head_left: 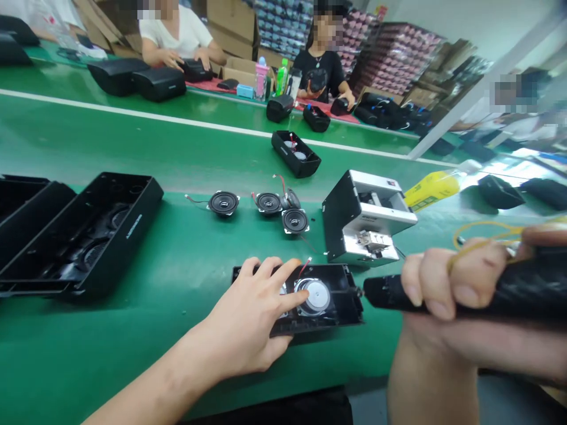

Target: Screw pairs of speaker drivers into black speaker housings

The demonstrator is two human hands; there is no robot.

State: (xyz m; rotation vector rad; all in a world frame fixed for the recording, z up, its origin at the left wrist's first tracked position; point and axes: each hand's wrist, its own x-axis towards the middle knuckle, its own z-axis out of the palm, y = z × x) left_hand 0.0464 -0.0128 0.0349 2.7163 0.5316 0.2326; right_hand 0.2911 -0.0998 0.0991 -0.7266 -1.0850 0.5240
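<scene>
My left hand (252,316) is laid over a black speaker housing (339,310), fingers spread across the top and thumb against its near side. Inside the housing a round speaker driver (318,295) shows its silver back, with a second one partly hidden under my fingers; a red wire sticks up beside them. My right hand (460,280) is wrapped round a black electric screwdriver (390,292), held almost level. Its tip is at the housing's right end; whether it touches a screw I cannot tell. A yellow cord (478,227) runs by my right fingers.
A black and silver screw feeder (370,218) stands beyond the housing. Several loose speaker drivers (224,202) lie left of it. Large open black cases (84,236) are at left, and a smaller case (296,154) lies farther back. Co-workers (177,35) sit across the green table (133,348).
</scene>
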